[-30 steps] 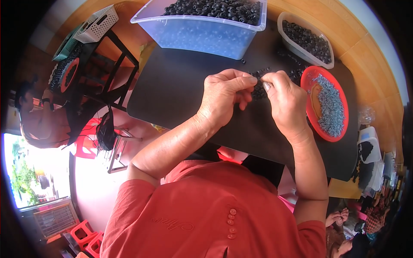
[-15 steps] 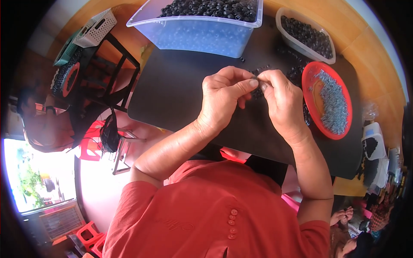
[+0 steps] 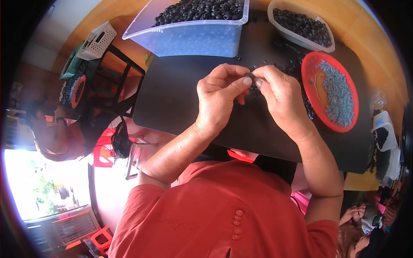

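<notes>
My left hand (image 3: pixel 217 94) pinches a small dark rounded part (image 3: pixel 249 76) between thumb and index finger, above the dark tabletop (image 3: pixel 172 92). Close beside it, my right hand (image 3: pixel 282 96) has its thumb and index finger closed together, their tips almost touching that part. Whatever sits between the right fingertips is too small to name. Loose black parts (image 3: pixel 294 69) lie on the table behind and beside the right hand. A red plate (image 3: pixel 307 81) to its right carries a heap of tiny silvery pieces (image 3: pixel 337 92).
Beyond my hands stands a large translucent bin (image 3: pixel 198 41) full of black ring-shaped parts. A smaller clear tub (image 3: pixel 301 44) of black parts is at the far right. Left of the table are another person (image 3: pixel 58 133), a white basket (image 3: pixel 97 45) and a metal-legged stool (image 3: pixel 135 155).
The view has shifted slightly, so the surroundings sit a little differently. My fingertips have drawn slightly apart, and the dark part now shows at the left fingertips.
</notes>
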`<state>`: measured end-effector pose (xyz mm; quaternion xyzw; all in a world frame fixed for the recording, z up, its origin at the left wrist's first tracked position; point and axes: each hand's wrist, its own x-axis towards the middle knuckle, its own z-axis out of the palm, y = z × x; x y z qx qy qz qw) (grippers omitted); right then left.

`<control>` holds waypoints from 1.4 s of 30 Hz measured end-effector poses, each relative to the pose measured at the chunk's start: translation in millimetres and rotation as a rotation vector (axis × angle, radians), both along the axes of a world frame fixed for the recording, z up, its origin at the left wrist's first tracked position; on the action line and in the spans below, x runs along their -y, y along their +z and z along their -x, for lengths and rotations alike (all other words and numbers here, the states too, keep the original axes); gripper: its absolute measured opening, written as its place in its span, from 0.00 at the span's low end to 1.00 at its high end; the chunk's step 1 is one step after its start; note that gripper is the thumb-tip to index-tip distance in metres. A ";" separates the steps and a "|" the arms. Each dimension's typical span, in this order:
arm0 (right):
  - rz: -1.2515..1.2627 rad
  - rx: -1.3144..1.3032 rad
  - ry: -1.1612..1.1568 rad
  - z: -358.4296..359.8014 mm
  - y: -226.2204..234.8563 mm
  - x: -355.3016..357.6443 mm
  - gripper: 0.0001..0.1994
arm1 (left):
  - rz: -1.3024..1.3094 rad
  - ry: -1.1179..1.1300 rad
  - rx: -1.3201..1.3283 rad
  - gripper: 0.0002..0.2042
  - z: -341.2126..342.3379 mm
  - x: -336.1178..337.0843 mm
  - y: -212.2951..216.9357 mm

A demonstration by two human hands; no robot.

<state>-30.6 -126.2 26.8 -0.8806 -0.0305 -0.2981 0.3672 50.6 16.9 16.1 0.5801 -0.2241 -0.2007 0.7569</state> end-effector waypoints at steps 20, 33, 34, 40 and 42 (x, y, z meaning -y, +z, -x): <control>-0.093 0.087 -0.064 3.0 5.0 11.0 0.04 | -0.238 -0.050 0.273 0.08 -37.3 3.2 23.3; -0.789 -0.211 0.109 4.3 26.1 8.4 0.08 | -0.183 -0.128 0.574 0.09 -22.5 10.2 41.1; -0.788 -0.213 0.108 3.8 24.8 8.3 0.08 | -0.150 -0.145 0.609 0.09 -23.3 10.9 39.3; -0.718 -0.237 0.084 2.7 18.8 11.8 0.07 | -0.153 -0.143 0.561 0.09 -22.7 12.4 34.2; -0.683 -0.240 0.056 0.7 15.2 12.9 0.07 | -0.184 -0.152 0.475 0.09 -22.6 11.9 35.4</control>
